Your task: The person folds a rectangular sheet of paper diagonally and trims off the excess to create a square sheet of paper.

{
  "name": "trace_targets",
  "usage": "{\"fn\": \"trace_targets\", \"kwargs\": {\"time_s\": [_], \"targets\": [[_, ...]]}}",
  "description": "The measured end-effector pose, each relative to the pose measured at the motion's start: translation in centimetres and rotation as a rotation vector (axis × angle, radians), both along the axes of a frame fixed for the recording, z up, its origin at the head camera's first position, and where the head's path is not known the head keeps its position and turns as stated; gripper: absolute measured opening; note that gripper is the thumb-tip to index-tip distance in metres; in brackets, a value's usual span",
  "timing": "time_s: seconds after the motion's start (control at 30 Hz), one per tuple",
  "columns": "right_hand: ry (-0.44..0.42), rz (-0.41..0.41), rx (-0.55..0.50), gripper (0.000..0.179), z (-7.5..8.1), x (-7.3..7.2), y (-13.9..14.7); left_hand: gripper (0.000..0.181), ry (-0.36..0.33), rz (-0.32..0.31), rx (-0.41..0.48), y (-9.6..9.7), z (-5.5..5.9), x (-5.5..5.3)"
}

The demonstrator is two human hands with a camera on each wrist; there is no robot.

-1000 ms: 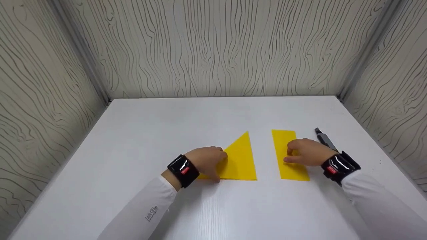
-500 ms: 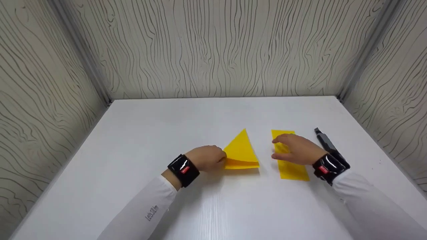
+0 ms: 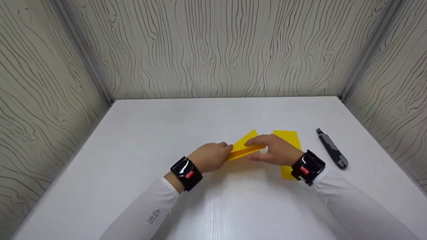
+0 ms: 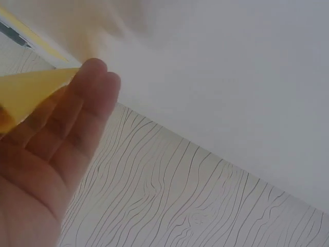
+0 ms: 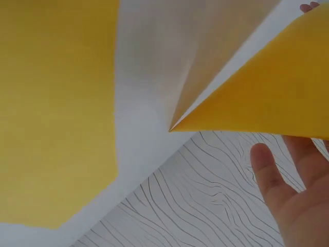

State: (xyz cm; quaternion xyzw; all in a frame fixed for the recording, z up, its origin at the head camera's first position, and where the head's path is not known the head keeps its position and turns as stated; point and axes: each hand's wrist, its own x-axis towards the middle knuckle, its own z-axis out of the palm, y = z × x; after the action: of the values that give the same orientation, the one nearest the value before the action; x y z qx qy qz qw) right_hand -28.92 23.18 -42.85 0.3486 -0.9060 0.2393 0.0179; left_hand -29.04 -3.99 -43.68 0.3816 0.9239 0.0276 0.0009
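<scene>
Folded yellow paper (image 3: 243, 150) is lifted off the white table, its near edge parted into layers. My left hand (image 3: 212, 157) grips its left end; in the left wrist view, that hand's fingers (image 4: 95, 87) lie against the yellow sheet (image 4: 33, 92). Reaching in from the right, my right hand (image 3: 277, 150) has fingers over the paper's right end and the thumb below, with a gap between. From the right wrist, the paper (image 5: 272, 92) tapers to a sharp corner, and it hides part of the right hand (image 5: 303, 200).
A flat yellow paper strip (image 3: 287, 137) lies partly beneath my right hand and wrist. Further right on the white table (image 3: 166, 123) rests a grey and black utility knife (image 3: 333, 149). Wood-patterned panels (image 3: 213, 50) enclose the back and sides.
My left hand has gripped the flat paper triangle and raised its near edge off the table. My right hand has moved left from over the strip to the triangle's right end, uncovering the knife.
</scene>
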Motion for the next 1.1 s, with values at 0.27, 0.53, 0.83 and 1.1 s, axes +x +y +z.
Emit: {"fn": "trace_targets", "kwargs": {"time_s": [0.27,0.53,0.83,1.1], "targets": [[0.100,-0.014,-0.016,0.025,0.5,0.0,-0.8,0.043,0.124,0.037,0.014,0.2,0.2,0.3],[0.325,-0.119,-0.161,0.022,1.1,-0.3,-0.6,0.051,-0.017,0.104,0.278,-0.5,0.8,-0.6],[0.644,-0.053,-0.280,0.035,1.8,-0.7,0.2,0.034,0.164,0.147,0.412,-1.1,1.0,-1.2],[0.743,0.113,-0.197,0.039,1.3,0.4,0.5,0.042,0.547,0.023,0.293,-2.0,-0.2,-1.7]]}}
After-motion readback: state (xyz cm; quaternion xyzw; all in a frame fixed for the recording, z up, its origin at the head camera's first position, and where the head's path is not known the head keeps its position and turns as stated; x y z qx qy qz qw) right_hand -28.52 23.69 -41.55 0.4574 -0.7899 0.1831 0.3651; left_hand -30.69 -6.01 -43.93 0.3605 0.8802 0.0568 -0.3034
